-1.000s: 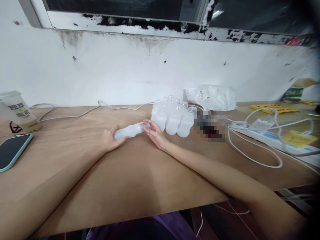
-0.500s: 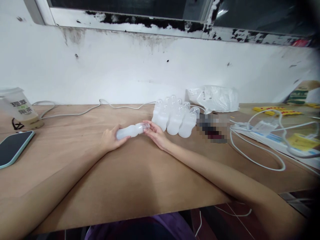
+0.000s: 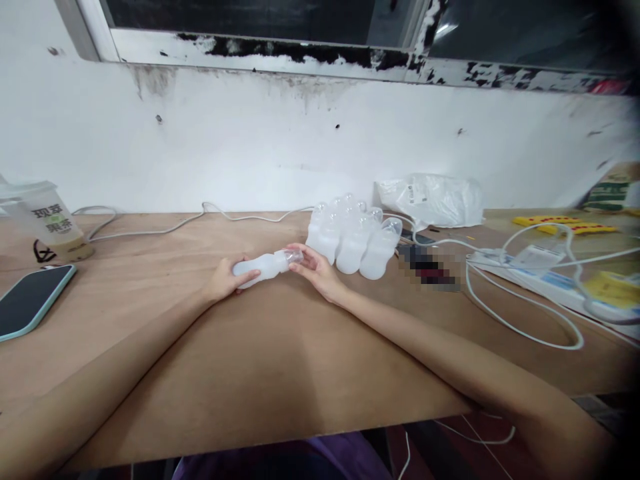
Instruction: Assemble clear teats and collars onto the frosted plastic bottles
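A translucent white bottle [image 3: 261,267] with a clear cap [image 3: 293,256] lies tilted sideways between my two hands, just above the table. My left hand [image 3: 226,279] wraps round the bottle's wide lower end. At the other end, the fingers and thumb of my right hand [image 3: 317,272] close on the clear cap. Beyond my right hand stand several similar bottles [image 3: 352,252] with clear domed caps, grouped closely on the wooden table [image 3: 240,360].
On the left are a drink cup [image 3: 57,223] and a phone [image 3: 35,300]. A white plastic bag [image 3: 435,199] lies against the wall. To the right are a power strip [image 3: 560,283], looping white cables [image 3: 520,340] and yellow packets [image 3: 565,225]. A pixelated dark item [image 3: 431,267] lies beside the bottles.
My view has shifted slightly, so the scene sits a little lower. Both hands keep hold of the bottle, which has turned slightly in my left hand.
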Available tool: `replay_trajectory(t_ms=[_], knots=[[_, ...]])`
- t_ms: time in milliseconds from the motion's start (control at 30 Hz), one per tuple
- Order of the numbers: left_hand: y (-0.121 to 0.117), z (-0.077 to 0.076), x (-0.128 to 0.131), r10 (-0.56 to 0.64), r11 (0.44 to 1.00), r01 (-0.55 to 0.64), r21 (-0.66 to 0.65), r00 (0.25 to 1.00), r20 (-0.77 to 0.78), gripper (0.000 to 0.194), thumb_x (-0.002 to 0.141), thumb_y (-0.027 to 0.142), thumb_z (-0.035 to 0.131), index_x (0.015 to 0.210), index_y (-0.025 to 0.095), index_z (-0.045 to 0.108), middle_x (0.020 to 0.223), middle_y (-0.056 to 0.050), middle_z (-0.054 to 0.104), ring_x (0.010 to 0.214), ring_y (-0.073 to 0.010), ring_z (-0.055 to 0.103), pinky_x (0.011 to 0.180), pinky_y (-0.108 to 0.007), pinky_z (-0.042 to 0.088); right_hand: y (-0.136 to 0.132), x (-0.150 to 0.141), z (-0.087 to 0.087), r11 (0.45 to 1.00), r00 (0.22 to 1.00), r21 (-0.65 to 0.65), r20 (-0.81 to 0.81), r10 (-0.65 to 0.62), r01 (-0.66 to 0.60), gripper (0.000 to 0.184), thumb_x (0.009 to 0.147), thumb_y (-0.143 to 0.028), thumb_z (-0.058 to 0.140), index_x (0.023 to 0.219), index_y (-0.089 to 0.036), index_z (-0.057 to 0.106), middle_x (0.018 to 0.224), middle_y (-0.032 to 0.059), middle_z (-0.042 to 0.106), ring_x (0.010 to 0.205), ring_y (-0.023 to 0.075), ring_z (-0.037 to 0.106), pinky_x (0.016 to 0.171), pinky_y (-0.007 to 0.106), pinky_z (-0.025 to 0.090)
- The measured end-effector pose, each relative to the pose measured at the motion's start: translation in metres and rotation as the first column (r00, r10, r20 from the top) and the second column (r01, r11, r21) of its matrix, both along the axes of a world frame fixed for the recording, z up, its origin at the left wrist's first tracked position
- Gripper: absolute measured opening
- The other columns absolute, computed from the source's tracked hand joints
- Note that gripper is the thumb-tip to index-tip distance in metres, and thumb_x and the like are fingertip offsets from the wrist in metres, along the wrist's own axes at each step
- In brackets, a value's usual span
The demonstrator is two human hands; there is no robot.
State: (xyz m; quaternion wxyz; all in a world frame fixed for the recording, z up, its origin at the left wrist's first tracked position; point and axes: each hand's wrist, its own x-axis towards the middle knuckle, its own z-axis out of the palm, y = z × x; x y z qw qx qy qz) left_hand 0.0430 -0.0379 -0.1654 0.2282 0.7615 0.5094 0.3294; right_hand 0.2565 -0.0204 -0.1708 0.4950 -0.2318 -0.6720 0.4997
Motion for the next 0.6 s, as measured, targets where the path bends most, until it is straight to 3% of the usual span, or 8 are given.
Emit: replay_trajectory(t_ms=[67,267,367,467,533,600], knots=[[0.003,0.0,0.0,-0.033,0.999,0.033,0.021,0.999,-0.002,0.04,0.069,0.053,0.044,0.083,0.016,0.052,0.065,0.0,0.057,0.055,-0.0137,0.052,0.053,-0.025,0.041,0.0,0.0,0.002,1.0,1.0,0.025,0.004,-0.016,0.016,0.036,0.067,-0.025,0.06,0.101,-0.024,0.05,0.108,0.0023,0.052,0.103,0.0163,0.046,0.091,0.033,0.035],[0.006,-0.004,0.008,-0.026,0.962,0.064,0.265,0.989,-0.145,0.046,0.065,0.05,0.052,0.099,0.018,0.05,0.098,-0.005,0.057,0.089,-0.0199,0.052,0.078,-0.03,0.039,-0.005,-0.006,-0.004,0.99,0.991,0.104,-0.1,-0.088,0.099,0.044,0.071,-0.023,0.055,0.112,-0.027,0.039,0.119,0.0037,0.044,0.112,0.0155,0.039,0.094,0.033,0.033],[0.014,-0.01,0.012,-0.01,0.968,0.04,0.248,0.992,-0.122,0.047,0.07,0.049,0.048,0.103,0.016,0.046,0.1,-0.007,0.056,0.09,-0.02,0.052,0.079,-0.031,0.039,-0.007,-0.008,-0.01,0.995,0.997,0.078,-0.046,-0.055,0.059,0.067,0.071,-0.022,0.056,0.126,-0.031,0.019,0.133,0.0036,0.027,0.119,0.0161,0.03,0.098,0.037,0.028],[0.03,-0.017,0.012,0.11,0.981,-0.112,0.159,0.994,0.023,0.046,0.074,0.048,0.039,0.103,0.012,0.044,0.097,-0.01,0.056,0.088,-0.0217,0.053,0.077,-0.035,0.04,-0.015,-0.01,-0.009,0.99,0.996,0.139,0.089,0.016,-0.029,0.077,0.074,-0.02,0.052,0.129,-0.035,0.0,0.138,0.0016,0.011,0.121,0.0161,0.027,0.099,0.039,0.026],[0.042,-0.023,0.01,0.173,0.973,-0.187,0.138,0.979,0.106,0.048,0.074,0.047,0.04,0.104,0.01,0.042,0.1,-0.013,0.055,0.09,-0.0232,0.052,0.078,-0.037,0.04,-0.024,-0.011,-0.006,0.941,0.96,0.292,0.265,0.09,-0.169,0.069,0.074,-0.017,0.05,0.129,-0.034,0.013,0.136,-0.0001,0.019,0.12,0.0156,0.029,0.1,0.038,0.024],[0.054,-0.028,0.01,0.152,0.974,-0.17,0.147,0.98,0.127,0.048,0.073,0.046,0.043,0.106,0.011,0.041,0.104,-0.013,0.054,0.094,-0.0228,0.051,0.081,-0.036,0.039,-0.031,-0.013,-0.003,0.837,0.883,0.417,0.444,0.151,-0.353,0.054,0.073,-0.013,0.05,0.122,-0.032,0.036,0.127,-0.0016,0.038,0.117,0.015,0.035,0.1,0.036,0.026]])
